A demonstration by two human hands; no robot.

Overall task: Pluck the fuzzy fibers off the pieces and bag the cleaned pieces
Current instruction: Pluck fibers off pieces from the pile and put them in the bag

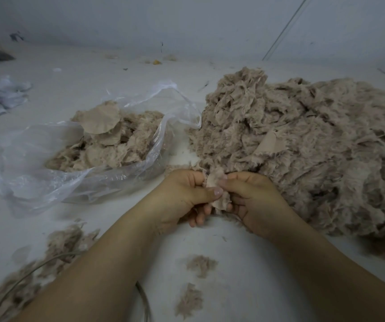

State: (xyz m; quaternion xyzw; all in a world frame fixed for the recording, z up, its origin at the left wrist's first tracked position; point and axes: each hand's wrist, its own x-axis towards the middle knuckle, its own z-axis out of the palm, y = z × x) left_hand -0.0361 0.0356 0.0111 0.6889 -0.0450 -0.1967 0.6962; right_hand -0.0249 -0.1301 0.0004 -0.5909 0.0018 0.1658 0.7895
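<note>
Loose tufts [201, 264]: plucked fuzz lying on the white worktop [233, 298] between the forearms; more of it heaped at the near left [54, 247], with a thin cord running through.
Piece in hand [219, 194]: small tan fabric scrap with a fuzzy edge, held just in front of the big pile.
Left hand [184, 194]: fingers curled, thumb pressed on the scrap's smooth face, pinning it.
Right hand [249, 196]: thumb and fingertips pinched on the scrap's upper edge.
Step in hand: plucking, by my judgement; best to hold the scrap firmly with the left, pinch small tufts close to the cloth, and pull away from the bag.
Uncleaned pile [303, 147]: large fuzzy mound at right, touching the hands' far side.
Plastic bag [35, 173]: clear, mouth open toward the hands, holding cleaned pieces [100, 122].
</note>
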